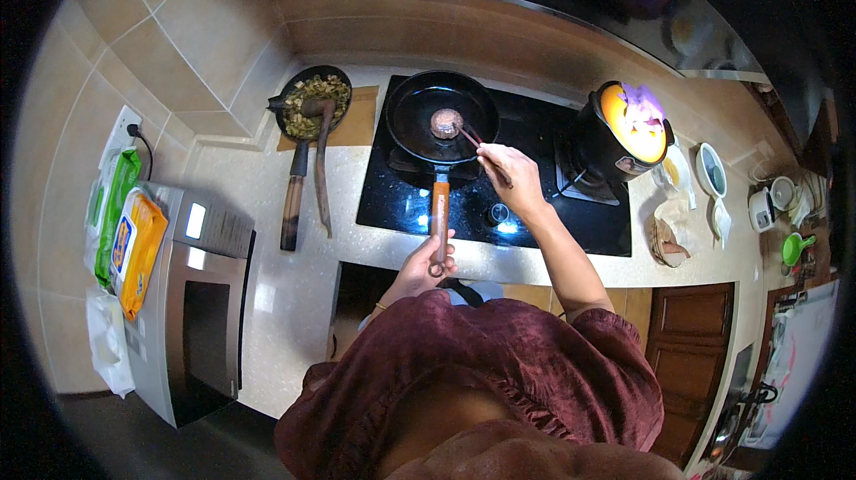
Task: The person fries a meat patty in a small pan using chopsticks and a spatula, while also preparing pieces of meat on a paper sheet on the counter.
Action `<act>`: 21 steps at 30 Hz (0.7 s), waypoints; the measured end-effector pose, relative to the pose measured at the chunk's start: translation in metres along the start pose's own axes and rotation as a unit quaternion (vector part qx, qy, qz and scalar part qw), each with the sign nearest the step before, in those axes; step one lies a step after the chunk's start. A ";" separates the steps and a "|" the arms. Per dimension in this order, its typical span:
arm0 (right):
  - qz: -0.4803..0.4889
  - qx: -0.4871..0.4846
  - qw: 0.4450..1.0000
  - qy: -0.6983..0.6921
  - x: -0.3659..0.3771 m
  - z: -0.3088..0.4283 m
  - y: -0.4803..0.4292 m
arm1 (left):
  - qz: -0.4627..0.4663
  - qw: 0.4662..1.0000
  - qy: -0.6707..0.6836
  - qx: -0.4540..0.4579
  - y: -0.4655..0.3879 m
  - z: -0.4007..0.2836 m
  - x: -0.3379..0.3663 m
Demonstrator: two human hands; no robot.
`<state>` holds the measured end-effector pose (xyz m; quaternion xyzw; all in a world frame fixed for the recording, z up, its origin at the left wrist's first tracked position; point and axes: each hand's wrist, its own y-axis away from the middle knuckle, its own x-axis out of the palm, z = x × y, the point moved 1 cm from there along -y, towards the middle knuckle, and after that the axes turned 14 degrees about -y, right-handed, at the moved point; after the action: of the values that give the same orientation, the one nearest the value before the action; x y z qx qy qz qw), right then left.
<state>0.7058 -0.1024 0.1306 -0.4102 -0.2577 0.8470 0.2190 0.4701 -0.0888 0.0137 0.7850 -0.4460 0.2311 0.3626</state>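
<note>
A black frying pan [409, 105] with a wooden handle sits over the left side of the black cooktop [528, 139]. My left hand [428, 266] is closed around the end of its handle. A round brown patty or steak-like piece of food [446, 124] lies in the middle of the pan. Dark chopsticks [471, 136] are held in my right hand [513, 176], just right of the pan's front rim, and their tips touch the food's right side.
A smaller pan of cooked food [315, 105] with a wooden spatula [322, 172] stands left of the cooktop. On the right burner is a dark pot [595, 126]. Bowls [710, 169] stand farther right; a microwave oven [200, 313] bearing packets [140, 253] is at left.
</note>
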 end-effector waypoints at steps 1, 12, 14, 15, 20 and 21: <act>0.001 -0.011 1.000 0.011 -0.002 0.003 0.000 | 0.002 1.000 -0.002 0.003 0.000 0.001 0.000; 0.031 -0.067 0.997 -0.008 0.002 -0.002 -0.019 | -0.034 0.999 -0.023 -0.010 0.004 -0.004 0.009; 0.058 -0.093 0.994 0.003 0.009 -0.011 -0.022 | -0.024 1.000 -0.009 -0.003 0.000 0.001 0.003; 0.072 -0.107 0.992 0.008 0.014 -0.015 -0.023 | -0.020 1.000 0.000 0.002 0.000 0.001 0.004; 0.112 -0.088 0.990 0.009 0.022 -0.016 -0.020 | -0.032 0.999 -0.007 0.002 0.000 0.001 0.004; 0.115 -0.085 0.990 0.006 0.022 -0.016 -0.020 | -0.026 1.000 -0.004 0.003 -0.001 0.003 0.003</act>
<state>0.7095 -0.0705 0.1213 -0.4589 -0.2786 0.8393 0.0863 0.4722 -0.0922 0.0139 0.7983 -0.4262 0.2195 0.3644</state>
